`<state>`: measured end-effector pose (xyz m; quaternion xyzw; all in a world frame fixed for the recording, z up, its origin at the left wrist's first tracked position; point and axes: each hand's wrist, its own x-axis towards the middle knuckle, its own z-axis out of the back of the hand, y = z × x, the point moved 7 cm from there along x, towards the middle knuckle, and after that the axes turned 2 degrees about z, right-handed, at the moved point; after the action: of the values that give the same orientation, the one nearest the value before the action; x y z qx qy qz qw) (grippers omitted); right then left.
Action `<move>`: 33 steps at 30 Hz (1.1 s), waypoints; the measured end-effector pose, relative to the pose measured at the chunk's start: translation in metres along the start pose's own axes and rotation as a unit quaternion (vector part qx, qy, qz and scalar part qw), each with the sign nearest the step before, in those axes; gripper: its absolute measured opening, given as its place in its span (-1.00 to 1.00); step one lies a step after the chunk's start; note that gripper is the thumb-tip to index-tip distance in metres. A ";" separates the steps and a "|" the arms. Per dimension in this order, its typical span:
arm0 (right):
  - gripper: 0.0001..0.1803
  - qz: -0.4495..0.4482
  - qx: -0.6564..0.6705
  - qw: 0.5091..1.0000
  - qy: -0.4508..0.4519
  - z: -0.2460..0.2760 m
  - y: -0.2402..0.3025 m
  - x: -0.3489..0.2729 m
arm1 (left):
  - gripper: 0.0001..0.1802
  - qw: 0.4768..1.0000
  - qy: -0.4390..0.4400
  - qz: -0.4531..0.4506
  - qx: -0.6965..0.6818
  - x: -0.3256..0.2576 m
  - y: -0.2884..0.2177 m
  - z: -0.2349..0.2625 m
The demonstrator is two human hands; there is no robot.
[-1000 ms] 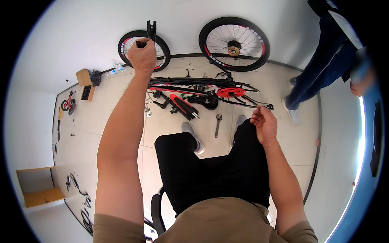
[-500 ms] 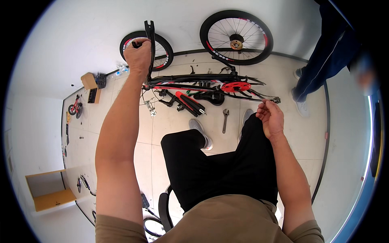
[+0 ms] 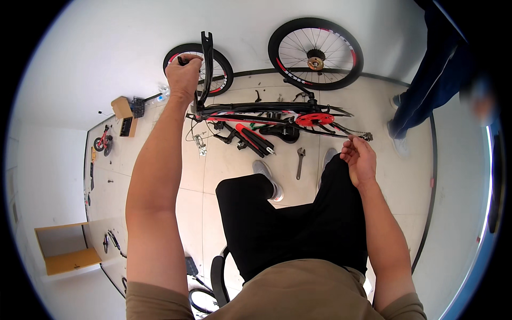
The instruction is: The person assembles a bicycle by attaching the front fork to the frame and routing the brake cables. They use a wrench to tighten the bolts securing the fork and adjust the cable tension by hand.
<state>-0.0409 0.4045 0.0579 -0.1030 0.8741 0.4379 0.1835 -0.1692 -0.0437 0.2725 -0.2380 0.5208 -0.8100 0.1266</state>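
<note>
A black-and-red bicycle frame (image 3: 250,109) lies crosswise in front of me, with its red chainring (image 3: 314,120) toward the right. At its left end a black fork (image 3: 207,66) points away from me. My left hand (image 3: 183,79) is closed around one fork leg, whose dark tip shows past the fingers; the other leg stands apart to its right. My right hand (image 3: 359,157) has its fingers curled, thumb and forefinger pinching at the frame's rear end (image 3: 365,136). Exactly which part they touch is hidden.
Two wheels (image 3: 316,88) (image 3: 228,80) lean on the far wall. On the floor below the frame are a saddle (image 3: 285,134), black-and-red tubes (image 3: 255,140) and an adjustable wrench (image 3: 300,162). A person's legs (image 3: 426,80) stand at right. An open cardboard box (image 3: 122,108) sits at left.
The fork has turned slightly, so its free leg now shows wider and farther from my left hand. My right hand stays at the rear end. The whole view has shifted a little.
</note>
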 end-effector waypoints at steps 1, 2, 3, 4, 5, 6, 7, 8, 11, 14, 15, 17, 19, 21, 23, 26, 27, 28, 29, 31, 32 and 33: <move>-0.77 0.000 0.002 1.000 0.000 -0.001 0.000 -0.001 | -0.90 1.000 0.006 0.015 0.007 0.003 0.005 0.003; -0.77 0.000 0.005 1.000 -0.001 -0.001 -0.001 -0.001 | -0.90 0.999 -0.026 -0.017 0.034 0.003 0.003 0.007; -0.78 0.002 0.005 1.000 -0.004 0.002 0.001 -0.001 | -0.89 0.996 -0.056 -0.047 0.057 -0.002 -0.001 0.003; -0.78 0.005 0.009 1.000 -0.001 0.003 0.000 0.000 | -0.89 0.990 -0.086 -0.078 0.080 -0.007 -0.006 -0.001; -0.78 0.009 0.014 1.000 0.002 0.004 -0.002 0.001 | -0.87 0.981 -0.122 -0.113 0.097 -0.012 -0.011 -0.002; -0.79 0.014 0.014 1.000 0.001 0.008 -0.002 0.002 | -0.87 0.982 -0.135 -0.111 0.072 -0.015 -0.008 -0.005; -0.80 0.015 0.024 1.000 0.004 0.009 -0.004 0.004 | -0.87 0.982 -0.148 -0.106 0.045 -0.019 -0.003 -0.008; -0.81 0.015 0.028 0.999 0.008 0.010 -0.006 0.004 | -0.87 0.982 -0.160 -0.100 0.017 -0.023 0.002 -0.013; -0.81 0.007 0.021 1.000 0.008 0.007 -0.005 0.002 | -0.89 0.980 -0.185 -0.077 0.017 -0.032 0.000 -0.025; -0.80 0.005 0.019 1.000 0.005 0.008 -0.003 0.000 | -0.88 0.984 -0.163 -0.061 0.036 -0.025 0.001 -0.026; -0.80 0.005 0.020 1.000 0.005 0.008 -0.003 0.000 | -0.88 0.985 -0.155 -0.056 0.051 -0.022 0.000 -0.025; -0.80 0.003 0.020 1.000 0.005 0.008 -0.003 0.001 | -0.88 0.984 -0.153 -0.076 0.050 -0.017 0.002 -0.019; -0.80 0.007 0.019 1.000 0.003 0.008 -0.003 0.000 | -0.89 0.985 -0.139 -0.091 0.051 -0.016 0.002 -0.017; -0.80 0.010 0.020 1.000 0.001 0.009 -0.002 0.001 | -0.90 0.986 -0.116 -0.104 0.057 -0.014 0.000 -0.016; -0.79 0.008 0.024 1.000 0.000 0.010 -0.005 0.003 | -0.90 0.986 -0.103 -0.117 0.061 -0.010 -0.003 -0.009; -0.79 0.011 0.023 1.000 -0.005 0.010 -0.004 0.002 | -0.91 0.996 -0.054 -0.066 0.017 -0.006 0.002 -0.008; -0.78 0.009 0.020 1.000 -0.005 0.008 -0.002 0.001 | -0.90 0.998 -0.043 -0.051 0.017 -0.004 0.002 -0.006; -0.78 0.008 0.020 1.000 -0.004 0.006 -0.002 0.001 | -0.89 0.999 -0.033 -0.035 0.017 -0.003 0.002 -0.003; -0.78 0.006 0.020 1.000 -0.003 0.004 -0.003 0.001 | -0.89 1.000 -0.023 -0.017 0.006 -0.001 0.003 -0.002; -0.79 0.003 0.013 1.000 -0.003 0.005 -0.002 0.000 | -0.90 1.000 -0.005 -0.014 0.012 -0.002 -0.001 -0.003; -0.79 0.002 0.015 1.000 0.000 0.003 -0.003 0.000 | -0.90 1.000 -0.002 -0.011 0.012 -0.003 -0.003 -0.001; -0.79 0.003 0.014 1.000 0.000 0.005 -0.003 0.001 | -0.90 0.999 -0.023 -0.032 0.028 -0.004 -0.004 -0.002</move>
<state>-0.0397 0.4066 0.0532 -0.0977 0.8805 0.4258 0.1839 -0.1665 -0.0384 0.2739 -0.2695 0.4867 -0.8224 0.1191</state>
